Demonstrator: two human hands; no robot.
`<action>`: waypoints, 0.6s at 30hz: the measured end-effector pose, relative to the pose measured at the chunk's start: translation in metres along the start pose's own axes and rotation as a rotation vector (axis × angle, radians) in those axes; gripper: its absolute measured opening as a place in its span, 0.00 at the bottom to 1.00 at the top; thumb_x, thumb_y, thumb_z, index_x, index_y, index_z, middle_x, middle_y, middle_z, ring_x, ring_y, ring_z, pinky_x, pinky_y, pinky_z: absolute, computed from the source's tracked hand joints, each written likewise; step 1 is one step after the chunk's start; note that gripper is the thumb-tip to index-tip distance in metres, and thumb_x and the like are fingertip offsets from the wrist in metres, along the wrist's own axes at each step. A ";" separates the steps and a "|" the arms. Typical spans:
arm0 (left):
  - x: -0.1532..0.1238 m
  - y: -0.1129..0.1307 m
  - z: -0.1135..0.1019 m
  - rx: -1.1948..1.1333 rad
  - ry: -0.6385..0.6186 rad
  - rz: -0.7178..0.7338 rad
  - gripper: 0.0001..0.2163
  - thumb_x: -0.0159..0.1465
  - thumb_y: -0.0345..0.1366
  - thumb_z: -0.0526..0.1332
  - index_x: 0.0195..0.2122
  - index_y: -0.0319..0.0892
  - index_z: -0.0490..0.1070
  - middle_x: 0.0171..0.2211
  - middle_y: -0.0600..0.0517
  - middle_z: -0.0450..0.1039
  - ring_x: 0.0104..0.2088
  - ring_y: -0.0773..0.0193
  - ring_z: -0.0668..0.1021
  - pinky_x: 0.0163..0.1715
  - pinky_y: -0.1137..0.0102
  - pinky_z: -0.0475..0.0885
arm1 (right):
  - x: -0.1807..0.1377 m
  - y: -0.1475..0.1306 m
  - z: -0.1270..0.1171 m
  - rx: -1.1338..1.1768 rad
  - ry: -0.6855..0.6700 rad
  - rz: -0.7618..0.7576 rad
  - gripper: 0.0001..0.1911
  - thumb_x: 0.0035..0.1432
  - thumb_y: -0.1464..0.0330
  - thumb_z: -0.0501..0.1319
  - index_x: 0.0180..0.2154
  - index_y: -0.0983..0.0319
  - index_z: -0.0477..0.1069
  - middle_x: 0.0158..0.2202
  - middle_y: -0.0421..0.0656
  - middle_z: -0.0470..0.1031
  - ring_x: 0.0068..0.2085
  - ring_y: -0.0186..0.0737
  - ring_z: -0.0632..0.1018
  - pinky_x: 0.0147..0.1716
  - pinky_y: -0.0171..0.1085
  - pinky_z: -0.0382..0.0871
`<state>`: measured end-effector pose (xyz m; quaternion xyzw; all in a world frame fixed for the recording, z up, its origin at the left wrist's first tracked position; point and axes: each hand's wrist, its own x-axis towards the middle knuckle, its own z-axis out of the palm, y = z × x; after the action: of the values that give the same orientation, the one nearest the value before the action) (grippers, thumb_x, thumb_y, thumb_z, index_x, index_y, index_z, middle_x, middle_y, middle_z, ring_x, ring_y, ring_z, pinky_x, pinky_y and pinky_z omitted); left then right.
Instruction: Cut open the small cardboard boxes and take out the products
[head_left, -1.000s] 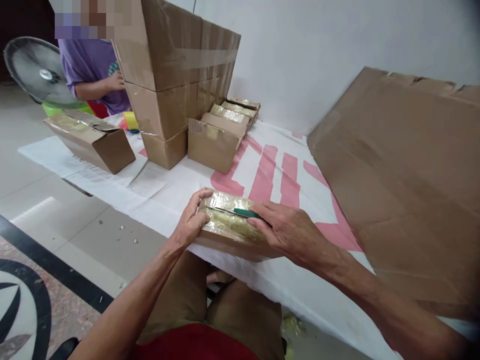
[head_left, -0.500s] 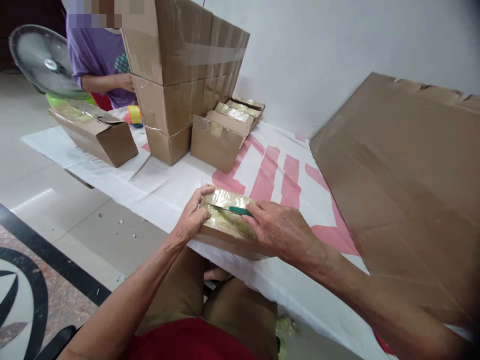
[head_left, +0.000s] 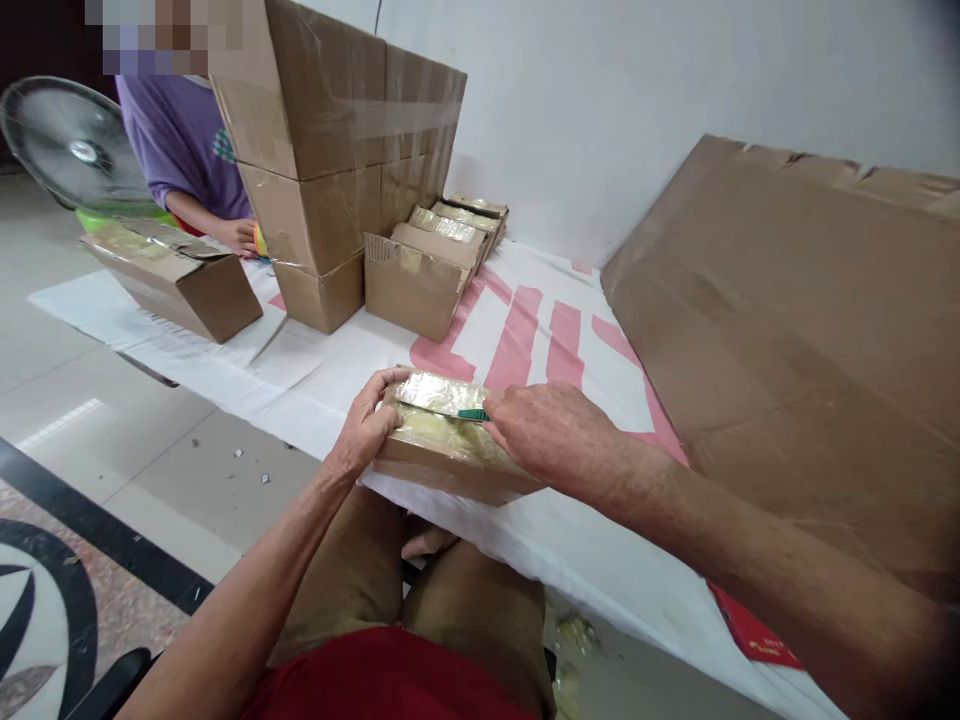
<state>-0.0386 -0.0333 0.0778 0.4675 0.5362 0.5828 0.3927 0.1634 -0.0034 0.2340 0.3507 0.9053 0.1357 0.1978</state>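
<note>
A small taped cardboard box (head_left: 450, 475) lies in front of me at the table's near edge, shiny tape across its top. My left hand (head_left: 369, 425) grips its left end, the fingers over the far corner and the thumb on the top. In my right hand (head_left: 529, 425) is a green-handled box cutter (head_left: 472, 414), held low over the tape along the middle of the top. Its blade is hard to make out against the tape. My right fingers cover most of the handle and part of the box's right end.
Stacked cartons (head_left: 334, 120) rise at the back, with a row of smaller boxes (head_left: 412, 290) beside them. Another box (head_left: 172, 280) sits at the left. A large cardboard sheet (head_left: 795, 350) leans at the right. Beyond the stack, a co-worker's hand (head_left: 238, 236) touches a yellow roll.
My right hand has moved along the box top with the cutter, and less of the green handle shows. The view has shifted slightly. The co-worker's hand has come down to the yellow roll.
</note>
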 end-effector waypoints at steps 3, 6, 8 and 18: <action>0.000 0.001 0.001 0.003 0.000 0.012 0.27 0.48 0.34 0.57 0.52 0.44 0.73 0.53 0.50 0.77 0.53 0.49 0.76 0.56 0.56 0.70 | -0.002 0.006 0.001 -0.008 0.006 -0.020 0.10 0.68 0.71 0.57 0.37 0.62 0.78 0.33 0.49 0.83 0.31 0.46 0.81 0.23 0.39 0.56; 0.000 0.003 0.002 0.002 -0.006 0.017 0.27 0.48 0.34 0.57 0.53 0.44 0.73 0.52 0.50 0.77 0.54 0.48 0.76 0.57 0.56 0.70 | -0.005 0.013 0.005 -0.007 -0.001 -0.026 0.12 0.70 0.69 0.56 0.38 0.62 0.77 0.32 0.48 0.83 0.31 0.45 0.81 0.23 0.39 0.53; 0.000 0.004 0.003 -0.006 -0.005 0.017 0.28 0.48 0.34 0.57 0.52 0.44 0.73 0.51 0.50 0.77 0.53 0.49 0.76 0.57 0.56 0.70 | -0.007 0.015 0.007 -0.004 0.011 -0.013 0.13 0.72 0.67 0.54 0.40 0.63 0.77 0.33 0.48 0.83 0.31 0.45 0.81 0.23 0.39 0.53; -0.001 0.006 0.004 -0.027 0.015 -0.004 0.28 0.46 0.35 0.57 0.51 0.43 0.72 0.50 0.49 0.77 0.50 0.50 0.76 0.51 0.59 0.72 | -0.016 0.018 0.012 0.037 0.021 0.000 0.13 0.71 0.67 0.56 0.42 0.62 0.78 0.35 0.50 0.83 0.32 0.47 0.81 0.25 0.39 0.57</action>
<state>-0.0339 -0.0334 0.0834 0.4567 0.5321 0.5929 0.3960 0.1898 -0.0004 0.2347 0.3530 0.9096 0.1226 0.1815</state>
